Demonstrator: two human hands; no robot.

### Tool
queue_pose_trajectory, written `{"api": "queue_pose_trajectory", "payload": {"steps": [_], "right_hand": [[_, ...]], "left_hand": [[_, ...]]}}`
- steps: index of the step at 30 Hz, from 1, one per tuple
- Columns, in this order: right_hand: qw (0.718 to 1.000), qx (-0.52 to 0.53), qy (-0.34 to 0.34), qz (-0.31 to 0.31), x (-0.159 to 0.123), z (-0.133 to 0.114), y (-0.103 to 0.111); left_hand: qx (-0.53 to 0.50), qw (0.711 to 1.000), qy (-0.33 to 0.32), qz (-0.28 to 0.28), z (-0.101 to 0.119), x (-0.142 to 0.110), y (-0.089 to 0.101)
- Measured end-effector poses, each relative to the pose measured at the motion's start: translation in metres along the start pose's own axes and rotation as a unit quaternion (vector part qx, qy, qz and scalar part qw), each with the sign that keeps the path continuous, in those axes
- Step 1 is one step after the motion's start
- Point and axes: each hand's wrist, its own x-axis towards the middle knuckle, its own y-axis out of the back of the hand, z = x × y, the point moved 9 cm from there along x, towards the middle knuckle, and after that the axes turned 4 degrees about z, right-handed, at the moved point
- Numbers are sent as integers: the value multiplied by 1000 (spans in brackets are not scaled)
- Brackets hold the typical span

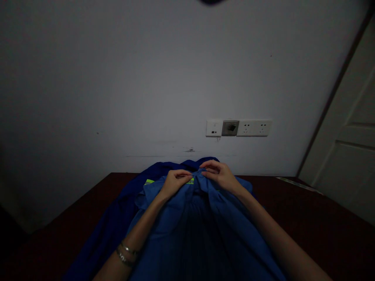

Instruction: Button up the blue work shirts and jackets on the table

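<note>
A medium-blue garment with yellow-green strips lies spread out before me, its folds running down to the bottom of the view. My left hand pinches its upper edge beside one of the bright strips. Just to the right, my right hand grips the same edge between thumb and fingers. A small gap separates the two hands, with bunched blue fabric between them. Beneath and behind lies a darker blue cloth, showing mostly on the left and along the top. The light is dim, so the fabric's details are hard to make out.
Everything rests on a dark red tabletop against a pale wall. Wall sockets and switches sit above its back edge. A thin strip lies at the back right, near a white panelled door.
</note>
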Motion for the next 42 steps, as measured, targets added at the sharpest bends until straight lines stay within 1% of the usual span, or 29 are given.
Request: {"api": "queue_pose_trajectory", "payload": {"steps": [2, 4, 5, 7, 9, 12, 17, 20, 24, 30, 36, 42], "right_hand": [[1000, 8, 8, 20, 1, -1, 0], [999, 1, 4, 40, 0, 8, 3], [999, -5, -4, 46, -1, 15, 4], [999, -11, -24, 43, -4, 30, 5], [999, -6, -43, 26, -7, 43, 4], [998, 4, -55, -6, -9, 49, -1], [998, -25, -37, -35, -13, 46, -2], [998, -38, -40, -42, -16, 47, 0], [998, -42, -38, -35, -17, 46, 4], [995, -98, 0, -31, -18, 35, 3], [993, -108, 27, -51, -20, 33, -2], [989, -130, 50, -45, -20, 29, -2]], "left_hand": [[-9, 1000, -3, 10, 5, 2, 10], [-9, 1000, -7, 12, 8, 4, 14], [-4, 1000, -9, 9, 9, 4, 13], [15, 1000, -13, -4, 9, 3, 6], [40, 999, -22, -18, 6, 1, -5], [74, 996, -37, -32, -1, -2, -19], [114, 991, -61, -31, -10, -3, -26], [140, 986, -79, -41, -7, -6, -30], [170, 980, -94, -42, 1, -11, -33], [182, 976, -111, -38, 6, -14, -36], [198, 972, -119, -31, 7, -16, -37], [183, 976, -111, -30, 7, -17, -38]]}}
